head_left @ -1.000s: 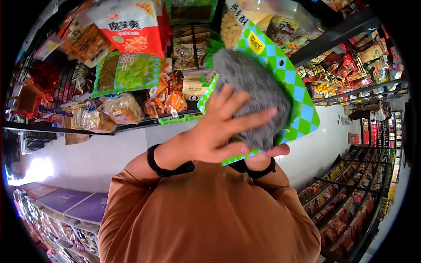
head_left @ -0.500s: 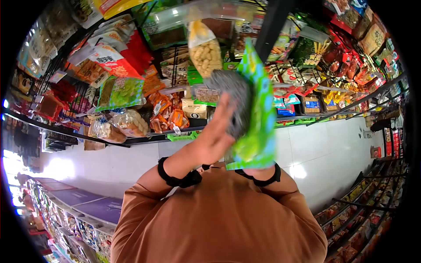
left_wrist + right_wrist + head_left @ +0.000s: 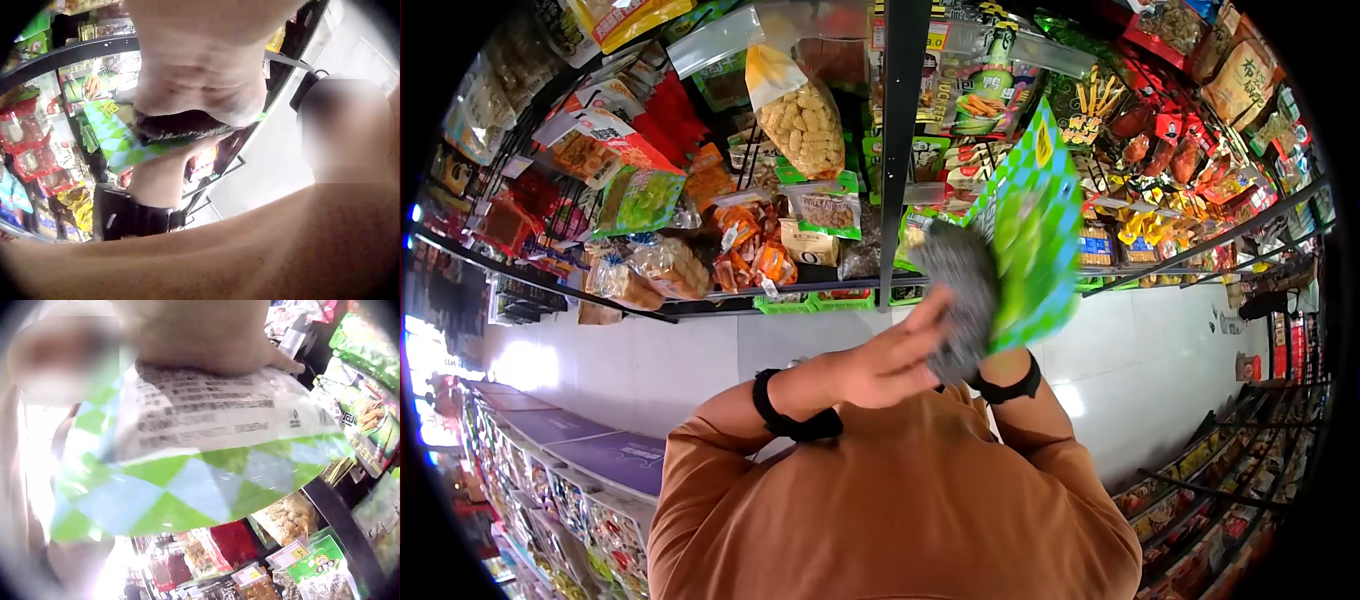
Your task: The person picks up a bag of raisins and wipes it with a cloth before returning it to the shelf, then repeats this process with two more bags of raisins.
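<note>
Turned partly edge-on in the head view is a snack bag (image 3: pixel 1040 250) with a green and blue checked border. My left hand (image 3: pixel 895 355) holds a fluffy grey cloth (image 3: pixel 960 300) against its front. The left wrist view has the cloth (image 3: pixel 181 125) as a dark strip under the left hand (image 3: pixel 200 94). From behind, my right hand (image 3: pixel 206 340) grips the bag; the head view hides most of that hand. Its printed white back panel (image 3: pixel 206 419) fills much of the right wrist view.
Shelves of packaged snacks stand in front, split by a black upright post (image 3: pixel 897 150). A bag of pale nuggets (image 3: pixel 798 120) and orange packets (image 3: pixel 750 245) are left of the post. Purple-topped display units (image 3: pixel 585 440) line the back left, with pale floor (image 3: pixel 1140 350) between.
The bag has turned more edge-on and shifted rightward against the shelves. My left hand has slid from spread on the cloth to its near left edge. The view has swung right.
</note>
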Demonstrator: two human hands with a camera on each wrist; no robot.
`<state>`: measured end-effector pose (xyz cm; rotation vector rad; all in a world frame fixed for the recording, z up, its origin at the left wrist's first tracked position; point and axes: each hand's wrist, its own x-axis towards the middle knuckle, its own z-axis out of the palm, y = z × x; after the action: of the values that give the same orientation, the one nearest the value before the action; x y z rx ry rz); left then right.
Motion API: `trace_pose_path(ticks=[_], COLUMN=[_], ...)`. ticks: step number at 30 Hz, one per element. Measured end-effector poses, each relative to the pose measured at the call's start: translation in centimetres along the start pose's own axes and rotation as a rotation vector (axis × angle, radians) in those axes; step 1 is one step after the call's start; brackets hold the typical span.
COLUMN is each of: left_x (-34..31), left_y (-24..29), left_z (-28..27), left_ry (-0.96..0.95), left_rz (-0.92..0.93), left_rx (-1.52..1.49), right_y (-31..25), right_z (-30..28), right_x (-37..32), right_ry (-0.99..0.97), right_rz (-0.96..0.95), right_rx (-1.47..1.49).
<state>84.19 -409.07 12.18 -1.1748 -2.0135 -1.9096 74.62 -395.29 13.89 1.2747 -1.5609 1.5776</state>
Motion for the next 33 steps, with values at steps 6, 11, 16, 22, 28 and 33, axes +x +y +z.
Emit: trace_pose_path(ticks=[6, 11, 16, 22, 28, 33], left_x=[2.2, 1.2, 2.7, 0.9, -1.5, -3.7], left_y=[0.2, -2.3, 1.4, 0.9, 2.1, 2.9], left_z=[0.6, -0.3, -3.6, -5.1, -7.2, -11.1], left_ry=[-0.141, 0.021, 0.348, 0.19, -0.113, -0.144], left_rz=[0.058, 0.055, -0.383, -0.263, -0.094, -0.072], left_rx=[0.542, 0.487, -0.168, -0.006, 0.25, 0.239], right_y=[0.5, 0.4, -0.7, 0.0, -0.2, -0.1], right_z=[-0.8, 0.9, 4.8, 7.0, 7.4, 11.0], right_x=[0.3, 0.4, 0.0, -0.1, 0.3, 0.5], right_ry=[-0.029, -0.07, -0.117, -0.003, -0.026, -0.019], right_rz=[0.046, 0.021, -0.054, -0.009, 0.196, 0.302], right_rx=[0.085, 0.167, 0.25, 0.208, 0.176, 0.173])
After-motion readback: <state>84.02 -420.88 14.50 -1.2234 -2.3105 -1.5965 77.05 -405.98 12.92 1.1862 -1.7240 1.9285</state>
